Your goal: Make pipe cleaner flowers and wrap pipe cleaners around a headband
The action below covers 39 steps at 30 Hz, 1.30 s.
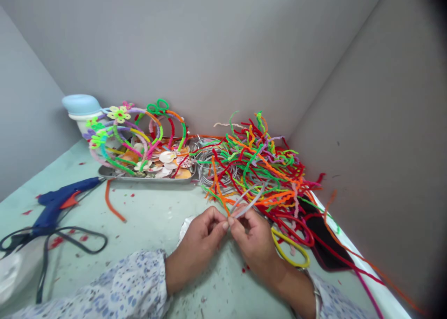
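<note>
My left hand and my right hand meet fingertip to fingertip at the middle front of the table. Both pinch the near end of a thin grey strip, a bare headband, which reaches up and away to the right into a heap of pipe cleaners. An orange pipe cleaner end comes down to the pinch point. The heap holds red, green, orange, yellow and purple stems and fills the far right corner.
A metal tray at the back holds finished wrapped headbands and small discs. A blue glue gun with black cord lies left. Coiled wire, a loose orange stem, yellow-handled scissors and a dark phone lie nearby.
</note>
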Available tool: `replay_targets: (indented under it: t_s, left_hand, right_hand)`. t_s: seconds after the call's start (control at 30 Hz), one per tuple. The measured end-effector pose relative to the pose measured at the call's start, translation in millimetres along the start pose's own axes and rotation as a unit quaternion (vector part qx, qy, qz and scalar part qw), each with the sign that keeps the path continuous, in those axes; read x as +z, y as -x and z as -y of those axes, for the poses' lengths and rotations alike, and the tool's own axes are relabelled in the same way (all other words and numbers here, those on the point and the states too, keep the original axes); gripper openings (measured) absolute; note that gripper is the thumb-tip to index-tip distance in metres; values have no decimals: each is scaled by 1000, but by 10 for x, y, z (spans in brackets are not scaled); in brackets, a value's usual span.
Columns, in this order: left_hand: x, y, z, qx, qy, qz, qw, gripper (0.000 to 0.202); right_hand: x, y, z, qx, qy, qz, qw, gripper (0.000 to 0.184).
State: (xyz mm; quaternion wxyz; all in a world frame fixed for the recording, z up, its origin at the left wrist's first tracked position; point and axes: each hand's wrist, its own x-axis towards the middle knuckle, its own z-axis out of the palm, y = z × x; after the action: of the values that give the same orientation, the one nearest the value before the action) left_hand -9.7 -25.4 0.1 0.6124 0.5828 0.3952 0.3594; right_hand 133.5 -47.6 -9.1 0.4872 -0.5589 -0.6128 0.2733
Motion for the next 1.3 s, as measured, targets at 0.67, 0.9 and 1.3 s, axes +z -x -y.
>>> replay_targets:
  t_s: [0.67, 0.9, 1.3]
  left_hand:
    - [-36, -47, 10, -7, 65, 23, 998, 20]
    - [-63, -37, -9, -3, 63, 16, 998, 20]
    - [-82, -75, 1, -37, 128, 36, 990, 22]
  right_hand:
    - [-15, -3, -54, 14, -157, 6, 988, 16]
    - [-44, 9, -61, -36, -129, 8, 991, 11]
    - [-57, 8, -28, -56, -136, 41, 988, 10]
